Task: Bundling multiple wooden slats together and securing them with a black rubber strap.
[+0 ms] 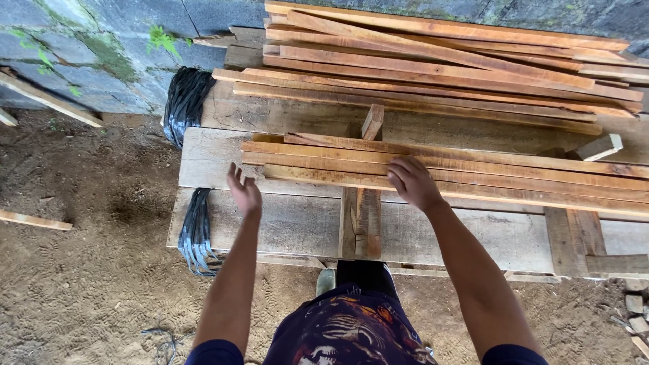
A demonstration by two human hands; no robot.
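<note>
While the right hand presses curled fingers on the nearest wooden slat at mid-frame on the bench, the left hand hovers spread and empty; long, stiff, probably light, the slat seems best gripped mid-length

Both arms extended forward; left hand raised, open, fingers spread and slightly curled; right hand palm down, fingers bent, knuckles up
</note>
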